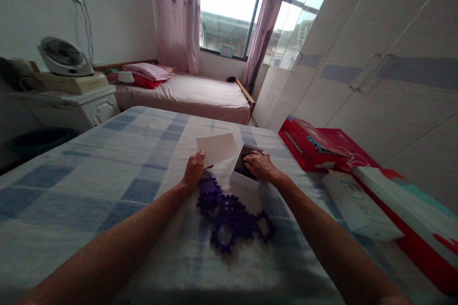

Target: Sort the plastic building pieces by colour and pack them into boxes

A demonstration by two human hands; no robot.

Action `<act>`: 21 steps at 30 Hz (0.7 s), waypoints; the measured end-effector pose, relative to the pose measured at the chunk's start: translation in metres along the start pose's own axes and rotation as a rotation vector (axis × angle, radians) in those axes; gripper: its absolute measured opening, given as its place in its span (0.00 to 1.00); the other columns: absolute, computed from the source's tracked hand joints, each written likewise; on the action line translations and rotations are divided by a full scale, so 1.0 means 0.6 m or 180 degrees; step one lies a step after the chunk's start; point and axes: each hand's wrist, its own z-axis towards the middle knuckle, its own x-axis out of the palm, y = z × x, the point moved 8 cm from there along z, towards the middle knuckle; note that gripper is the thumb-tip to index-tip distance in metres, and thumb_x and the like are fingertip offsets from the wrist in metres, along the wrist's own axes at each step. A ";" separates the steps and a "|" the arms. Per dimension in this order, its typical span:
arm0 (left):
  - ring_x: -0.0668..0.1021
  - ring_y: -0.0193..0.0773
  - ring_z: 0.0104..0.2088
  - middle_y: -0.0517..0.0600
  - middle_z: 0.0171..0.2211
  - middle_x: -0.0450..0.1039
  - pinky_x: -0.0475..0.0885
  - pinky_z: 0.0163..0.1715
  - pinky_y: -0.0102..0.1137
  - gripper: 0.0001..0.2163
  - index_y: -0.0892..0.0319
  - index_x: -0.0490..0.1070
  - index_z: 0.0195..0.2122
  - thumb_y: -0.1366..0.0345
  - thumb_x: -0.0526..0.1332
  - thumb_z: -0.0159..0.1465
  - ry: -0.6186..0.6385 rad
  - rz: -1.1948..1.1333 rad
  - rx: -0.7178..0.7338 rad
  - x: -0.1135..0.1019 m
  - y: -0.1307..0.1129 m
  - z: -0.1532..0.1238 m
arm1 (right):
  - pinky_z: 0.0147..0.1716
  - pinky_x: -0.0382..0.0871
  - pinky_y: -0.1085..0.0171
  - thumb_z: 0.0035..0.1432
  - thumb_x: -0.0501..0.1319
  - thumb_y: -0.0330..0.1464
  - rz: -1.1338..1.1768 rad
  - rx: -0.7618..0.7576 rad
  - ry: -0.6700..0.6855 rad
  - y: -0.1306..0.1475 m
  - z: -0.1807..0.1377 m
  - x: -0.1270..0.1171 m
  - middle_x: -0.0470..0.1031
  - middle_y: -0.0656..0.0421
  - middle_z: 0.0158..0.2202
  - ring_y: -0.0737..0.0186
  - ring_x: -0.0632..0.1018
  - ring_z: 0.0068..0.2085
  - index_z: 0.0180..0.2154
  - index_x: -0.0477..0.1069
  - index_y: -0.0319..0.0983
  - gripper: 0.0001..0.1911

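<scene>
One left hand (194, 169) clamps one panel (218, 148); one right hand (263, 166), finger grip unclear, is in one box (244, 180).

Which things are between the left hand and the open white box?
In the head view: a pale flat piece held by the left hand, a small red object I cannot identify, and checked cloth.

Purple gears (245, 225), white box (244, 180), blue-checked cloth (143, 191)

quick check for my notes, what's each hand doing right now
Left hand: closed, holding a white card.
Right hand: dipped into the white box; whether it grips anything cannot be told.
</scene>
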 end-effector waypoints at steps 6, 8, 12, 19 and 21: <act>0.76 0.36 0.31 0.52 0.32 0.74 0.77 0.26 0.31 0.16 0.64 0.71 0.37 0.56 0.54 0.58 -0.0100 -0.0118 -0.0039 -0.003 0.004 0.002 | 0.51 0.62 0.59 0.61 0.51 0.34 0.1086 -0.0513 -0.0990 0.049 -0.135 -0.079 0.71 0.55 0.49 0.61 0.70 0.51 0.48 0.69 0.42 0.15; 0.76 0.36 0.31 0.52 0.32 0.74 0.77 0.26 0.31 0.16 0.64 0.70 0.38 0.56 0.54 0.58 -0.0143 -0.0188 -0.0037 -0.004 0.006 0.003 | 0.50 0.64 0.59 0.60 0.53 0.37 0.1422 -0.0736 -0.0685 0.082 -0.188 -0.065 0.68 0.54 0.52 0.59 0.70 0.52 0.52 0.66 0.44 0.18; 0.76 0.37 0.32 0.52 0.33 0.74 0.77 0.25 0.30 0.16 0.64 0.70 0.37 0.56 0.54 0.58 -0.0182 -0.0194 0.0005 -0.005 0.005 0.004 | 0.56 0.53 0.46 0.42 0.65 0.49 0.1205 -0.0910 -0.0077 0.144 -0.244 -0.001 0.49 0.50 0.64 0.46 0.54 0.63 0.62 0.50 0.46 0.48; 0.76 0.36 0.32 0.52 0.34 0.74 0.77 0.26 0.31 0.17 0.64 0.70 0.38 0.55 0.54 0.58 -0.0162 -0.0194 0.0055 -0.008 0.007 0.004 | 0.55 0.52 0.47 0.49 0.61 0.48 0.0846 -0.0968 -0.0034 0.172 -0.212 0.033 0.53 0.50 0.63 0.48 0.58 0.60 0.61 0.52 0.46 0.40; 0.76 0.37 0.33 0.52 0.35 0.74 0.77 0.26 0.31 0.17 0.64 0.70 0.39 0.55 0.54 0.58 -0.0141 -0.0223 0.0084 -0.008 0.008 0.004 | 0.53 0.55 0.49 0.53 0.59 0.45 0.0803 -0.0968 -0.0149 0.170 -0.203 0.026 0.59 0.51 0.59 0.50 0.62 0.57 0.59 0.55 0.46 0.33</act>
